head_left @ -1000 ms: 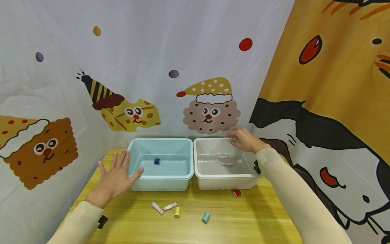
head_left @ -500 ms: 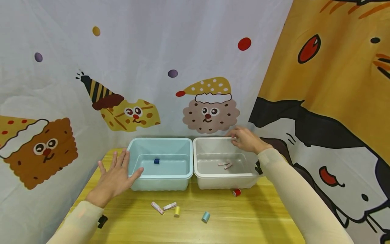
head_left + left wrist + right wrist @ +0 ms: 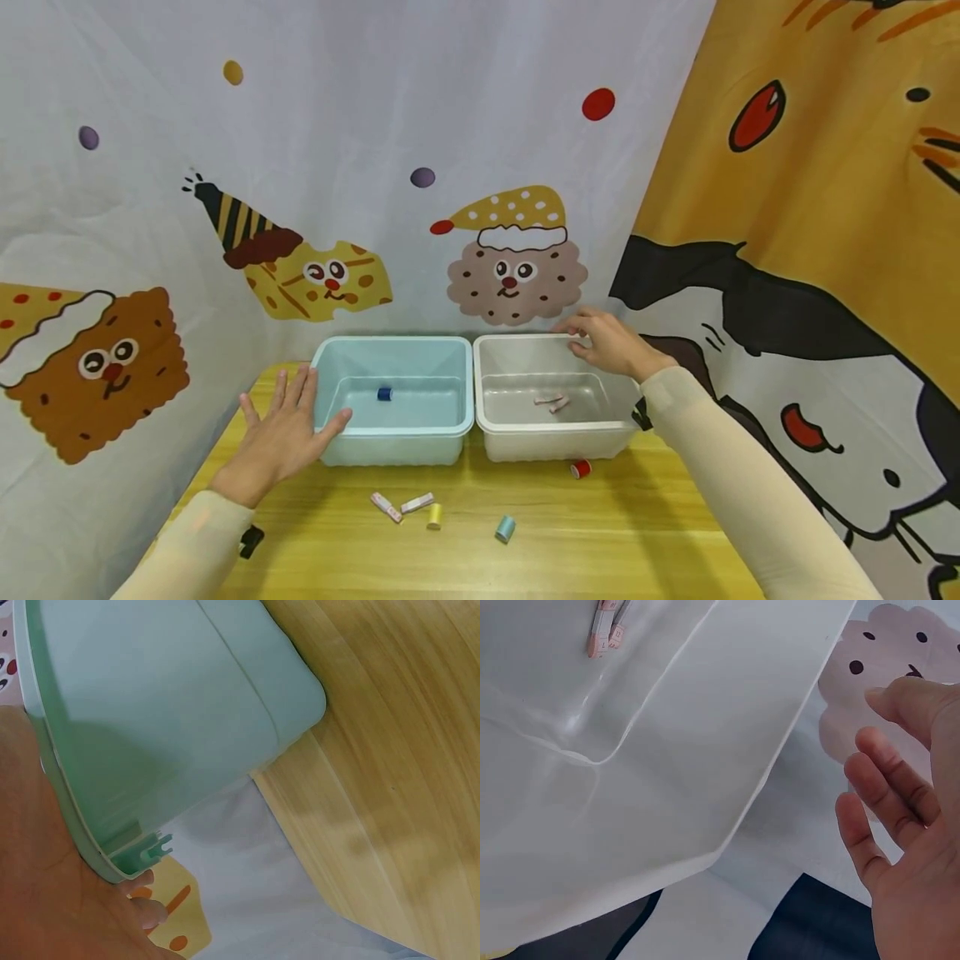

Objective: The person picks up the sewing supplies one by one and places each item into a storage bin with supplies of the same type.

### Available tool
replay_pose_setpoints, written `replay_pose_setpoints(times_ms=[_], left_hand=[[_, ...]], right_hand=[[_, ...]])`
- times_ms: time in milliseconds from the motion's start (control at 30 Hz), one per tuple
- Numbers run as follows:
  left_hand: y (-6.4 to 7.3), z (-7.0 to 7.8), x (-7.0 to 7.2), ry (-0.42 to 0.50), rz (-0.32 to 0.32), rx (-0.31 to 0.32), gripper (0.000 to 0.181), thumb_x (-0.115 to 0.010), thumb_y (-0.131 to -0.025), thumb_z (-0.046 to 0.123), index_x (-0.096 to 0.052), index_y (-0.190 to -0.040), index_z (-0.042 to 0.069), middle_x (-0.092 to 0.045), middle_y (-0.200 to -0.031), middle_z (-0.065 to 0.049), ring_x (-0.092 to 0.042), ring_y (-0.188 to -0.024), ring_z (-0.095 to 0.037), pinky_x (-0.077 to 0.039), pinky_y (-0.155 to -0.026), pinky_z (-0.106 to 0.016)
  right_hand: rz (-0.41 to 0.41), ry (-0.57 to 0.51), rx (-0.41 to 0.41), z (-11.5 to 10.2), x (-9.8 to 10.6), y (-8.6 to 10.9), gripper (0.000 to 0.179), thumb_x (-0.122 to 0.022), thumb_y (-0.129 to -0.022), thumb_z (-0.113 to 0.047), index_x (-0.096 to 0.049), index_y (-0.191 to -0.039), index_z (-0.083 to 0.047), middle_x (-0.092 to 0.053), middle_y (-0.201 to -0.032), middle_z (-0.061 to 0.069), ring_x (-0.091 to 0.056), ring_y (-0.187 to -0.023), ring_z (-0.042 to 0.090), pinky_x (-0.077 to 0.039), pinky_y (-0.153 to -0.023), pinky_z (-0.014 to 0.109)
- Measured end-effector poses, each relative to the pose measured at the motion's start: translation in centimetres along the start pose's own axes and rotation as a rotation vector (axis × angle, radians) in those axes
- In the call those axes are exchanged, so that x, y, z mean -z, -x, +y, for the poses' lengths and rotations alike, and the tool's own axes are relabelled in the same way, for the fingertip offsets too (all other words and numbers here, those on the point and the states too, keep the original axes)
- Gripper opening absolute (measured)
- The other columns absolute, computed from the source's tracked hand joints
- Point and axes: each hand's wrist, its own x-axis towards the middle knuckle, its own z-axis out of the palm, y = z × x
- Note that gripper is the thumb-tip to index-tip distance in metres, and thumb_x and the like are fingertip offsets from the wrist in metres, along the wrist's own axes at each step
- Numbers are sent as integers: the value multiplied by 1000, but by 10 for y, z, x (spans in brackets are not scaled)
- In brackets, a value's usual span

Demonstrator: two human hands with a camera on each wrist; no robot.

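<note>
My left hand [image 3: 281, 429] lies with fingers spread at the left rim of the light-blue bin [image 3: 393, 450]; its palm is beside the rim in the left wrist view. A dark-blue thread spool [image 3: 385, 394] sits in that bin. My right hand [image 3: 611, 343] hovers by the back rim of the white bin [image 3: 555, 446], its fingers loosely bent and holding nothing. On the white bin's floor are two small folded measuring tapes [image 3: 558, 404], one touching or overlapping the other, with printed marks visible on a folded tape [image 3: 601, 630] in the right wrist view.
Two more folded tapes [image 3: 386, 507] lie on the wooden table [image 3: 337, 567] beside a yellow spool [image 3: 435, 517]. A light-blue spool [image 3: 506, 529] is farther right. Close to the white bin's front stands a red spool [image 3: 581, 469]. A printed curtain [image 3: 375, 108] hangs behind the bins.
One folded tape in the white bin has dropped or shifted against the other, and their angles differ. Both hands stay almost in place; the head view has tilted slightly.
</note>
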Motion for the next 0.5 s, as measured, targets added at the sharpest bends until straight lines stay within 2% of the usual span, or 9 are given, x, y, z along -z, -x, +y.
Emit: replay_pose_setpoints(times_ms=[267, 500], left_hand=[[-1, -1, -1, -7, -2, -1, 119, -41, -113, 85, -10, -185, -5, -3, -195, -30, 0, -179, -63, 14, -123, -101], [-1, -3, -2, 1, -3, -2, 119, -42, -113, 85, -10, -185, -5, -4, -195, -30, 1, -179, -62, 13, -123, -102]], right_hand=[[12, -9, -6, -11, 6, 13, 38, -80, -108, -5, -82, -145, -13, -77, -134, 18, -76, -121, 35, -66, -101, 56], [25, -1, -11, -17, 5, 28, 39, -81, -109, -8, -82, -146, -18, -77, -132, 15, -75, -116, 32, -65, -98, 54]])
